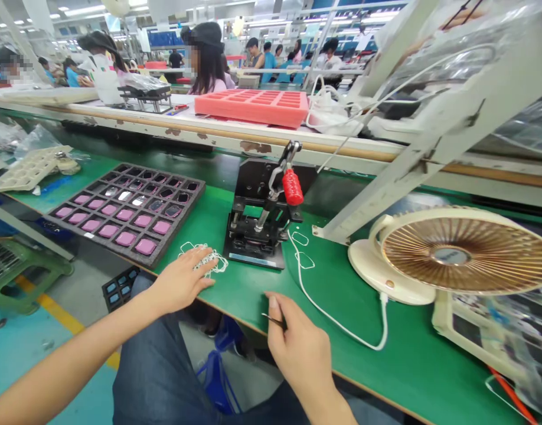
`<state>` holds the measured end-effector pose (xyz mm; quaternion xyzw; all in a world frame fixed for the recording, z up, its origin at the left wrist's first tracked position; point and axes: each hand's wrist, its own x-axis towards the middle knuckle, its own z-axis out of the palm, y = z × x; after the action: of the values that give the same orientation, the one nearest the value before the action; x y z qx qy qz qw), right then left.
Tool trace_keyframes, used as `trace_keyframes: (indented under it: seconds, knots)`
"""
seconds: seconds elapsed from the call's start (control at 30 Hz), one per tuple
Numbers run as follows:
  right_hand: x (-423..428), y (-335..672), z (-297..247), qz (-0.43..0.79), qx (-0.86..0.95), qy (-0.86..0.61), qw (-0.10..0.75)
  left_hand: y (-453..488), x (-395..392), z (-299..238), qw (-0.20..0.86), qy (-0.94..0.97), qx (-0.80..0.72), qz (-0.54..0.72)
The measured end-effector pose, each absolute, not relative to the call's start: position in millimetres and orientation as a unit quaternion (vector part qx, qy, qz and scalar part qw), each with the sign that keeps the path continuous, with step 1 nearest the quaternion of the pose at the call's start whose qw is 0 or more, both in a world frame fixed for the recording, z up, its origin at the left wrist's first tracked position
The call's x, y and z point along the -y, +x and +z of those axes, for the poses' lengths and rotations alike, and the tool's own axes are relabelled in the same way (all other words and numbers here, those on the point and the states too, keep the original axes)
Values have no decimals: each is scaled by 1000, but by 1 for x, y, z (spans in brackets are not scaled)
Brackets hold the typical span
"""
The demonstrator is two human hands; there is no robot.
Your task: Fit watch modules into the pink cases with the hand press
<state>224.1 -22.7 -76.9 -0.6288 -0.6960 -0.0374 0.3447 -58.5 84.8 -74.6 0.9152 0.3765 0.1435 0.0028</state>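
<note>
My left hand [186,280] lies over a small heap of thin white loop-shaped rings [218,263], its fingers stretched out and touching them. In my right hand [297,339], near the bench's front edge, is a slim dark pointed tool that looks like tweezers [275,320], partly hidden by the fingers. Between and beyond the hands stands a black toggle-clamp press [257,227] with a red handle [292,187]. Left of it, a dark foam tray [165,248] carries several pink pieces [146,246] and rows of dark, glossy framed pieces [156,204].
A cream fan [448,254] occupies the right side, its white cable [324,323] curving across the green bench. Two loose white rings [304,260] lie right of the press. A slanted white post [386,159] rises behind. Red foam tray [253,106] sits on the shelf; people work beyond.
</note>
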Motion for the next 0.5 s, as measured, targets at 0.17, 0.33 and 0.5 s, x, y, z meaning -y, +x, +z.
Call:
trace_keyframes:
  seconds: [0.17,0.33,0.5]
  knots:
    - [21,235,-90,-75,684,-626,367,-43,-123,-81,-3,857,-490,158]
    - [23,233,-95,-80,684,-616,383,-4,-193,-84,0,843,-516,153]
    - [26,232,-93,-70,685,-612,389,32,-274,-60,26,848,-503,162]
